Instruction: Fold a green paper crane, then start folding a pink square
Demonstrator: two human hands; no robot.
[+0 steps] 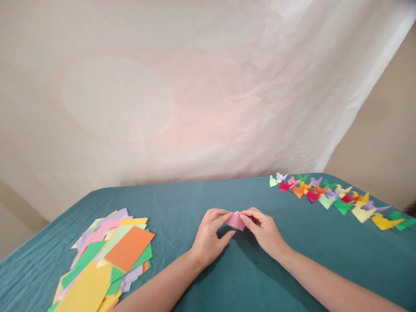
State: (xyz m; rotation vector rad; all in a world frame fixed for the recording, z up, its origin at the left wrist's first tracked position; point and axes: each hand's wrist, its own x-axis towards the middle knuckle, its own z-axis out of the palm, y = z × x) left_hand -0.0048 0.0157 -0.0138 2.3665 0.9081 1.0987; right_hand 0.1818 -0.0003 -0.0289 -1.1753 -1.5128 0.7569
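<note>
A small folded piece of pink paper is held up just above the table, in the middle of the head view. My right hand pinches its right side between thumb and fingers. My left hand has its fingertips against the paper's left edge. Its thumb is stretched out below, apart from the paper, leaving a gap between thumb and fingers. Fold lines run down the pink paper's front; its back is hidden from me.
A dark green cloth covers the table. At the left lies a loose pile of coloured paper sheets. Folded paper birds in several colours stand in rows at the right. A pale cloth sheet hangs behind the table.
</note>
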